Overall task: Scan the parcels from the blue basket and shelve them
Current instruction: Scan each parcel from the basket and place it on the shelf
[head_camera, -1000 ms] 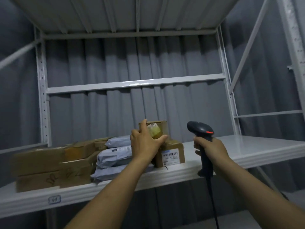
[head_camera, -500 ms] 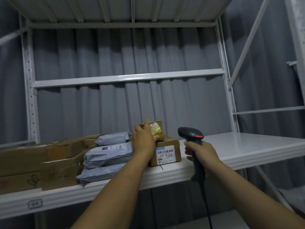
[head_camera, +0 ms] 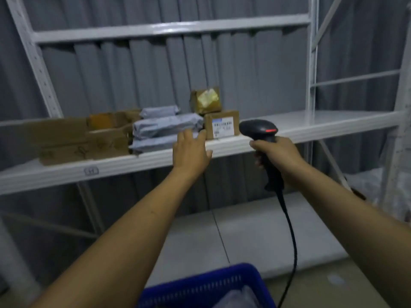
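Observation:
A small taped cardboard parcel (head_camera: 205, 99) stands on top of a labelled cardboard box (head_camera: 221, 124) on the white shelf (head_camera: 322, 123). My left hand (head_camera: 191, 151) hovers in front of the shelf edge, fingers spread, holding nothing. My right hand (head_camera: 275, 153) grips the handle of a black barcode scanner (head_camera: 259, 129), whose cable hangs down. The blue basket (head_camera: 206, 285) shows at the bottom edge with a grey parcel (head_camera: 238, 298) inside.
Grey mailer bags (head_camera: 166, 127) are stacked left of the boxes, and brown cartons (head_camera: 73, 138) lie further left. A white upright post (head_camera: 310, 63) stands at the right. A lower shelf board (head_camera: 244, 236) lies below. Grey curtain hangs behind.
My left hand has let go of the small taped parcel, now resting on the labelled box, and drawn back toward me. The view has tilted down, bringing the blue basket into sight.

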`<state>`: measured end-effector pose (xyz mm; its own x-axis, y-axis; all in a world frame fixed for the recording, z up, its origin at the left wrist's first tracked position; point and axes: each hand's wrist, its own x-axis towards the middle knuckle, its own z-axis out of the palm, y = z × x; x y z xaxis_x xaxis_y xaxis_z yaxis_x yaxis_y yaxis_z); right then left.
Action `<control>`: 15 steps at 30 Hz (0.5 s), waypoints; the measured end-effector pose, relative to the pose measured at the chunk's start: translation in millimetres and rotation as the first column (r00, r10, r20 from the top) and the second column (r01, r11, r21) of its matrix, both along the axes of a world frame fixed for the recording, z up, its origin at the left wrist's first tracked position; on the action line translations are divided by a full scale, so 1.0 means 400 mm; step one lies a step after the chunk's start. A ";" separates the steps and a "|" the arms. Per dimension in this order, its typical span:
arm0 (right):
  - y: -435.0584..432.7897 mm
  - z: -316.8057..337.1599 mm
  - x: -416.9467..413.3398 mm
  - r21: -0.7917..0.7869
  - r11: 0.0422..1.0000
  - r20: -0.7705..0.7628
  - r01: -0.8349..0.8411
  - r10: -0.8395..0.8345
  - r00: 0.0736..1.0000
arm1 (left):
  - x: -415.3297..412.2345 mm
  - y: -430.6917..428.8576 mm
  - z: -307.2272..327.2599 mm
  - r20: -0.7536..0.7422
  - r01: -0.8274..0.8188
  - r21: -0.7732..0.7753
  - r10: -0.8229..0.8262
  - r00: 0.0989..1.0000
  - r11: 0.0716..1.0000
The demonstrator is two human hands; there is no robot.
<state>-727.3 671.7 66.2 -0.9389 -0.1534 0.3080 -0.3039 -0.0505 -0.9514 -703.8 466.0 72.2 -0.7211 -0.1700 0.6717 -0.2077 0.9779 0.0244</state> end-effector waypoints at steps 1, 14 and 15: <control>-0.001 -0.033 0.028 0.017 1.000 0.009 -0.007 0.007 1.000 | 0.029 0.005 -0.047 0.030 0.006 0.001 -0.006 1.000 1.000; 0.015 -0.646 0.159 0.296 0.942 0.345 -0.156 0.046 0.937 | 0.218 -0.007 -0.785 0.616 -0.072 0.150 -0.036 0.787 0.986; 0.020 -0.687 0.142 0.303 0.942 0.373 -0.144 0.022 0.928 | 0.210 -0.007 -0.826 0.650 -0.079 0.171 -0.052 0.758 0.982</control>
<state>-670.6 679.7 -208.6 -0.9551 -0.2679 -0.1262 0.0530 0.2648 -0.9629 -619.7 463.3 -258.2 -0.9681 -0.2505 -0.0002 -0.2502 0.9669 0.0498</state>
